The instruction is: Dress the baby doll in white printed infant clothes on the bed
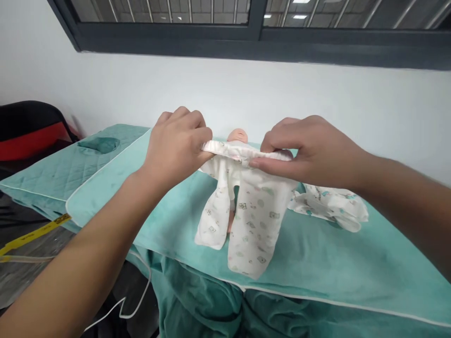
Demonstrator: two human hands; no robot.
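Fingers of the left hand (176,143) and right hand (308,149) pinch the waistband (232,150) of printed pants (259,220) over what appears a doll (237,135), where uneven pulling could twist the pants.

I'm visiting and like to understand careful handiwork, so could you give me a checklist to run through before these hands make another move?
1. Left hand gripping the waistband: ok, at its left end.
2. Right hand gripping it too: ok, pinched between thumb and fingers.
3. Both legs of the small white trousers equally spread: not ok, the left one in the picture looks narrower.
4. Doll in full view: not ok, the head shows above the waistband but most of the body is hidden.
5. Bunched printed cloth apart from the trousers: cannot tell, their edges meet in this view.
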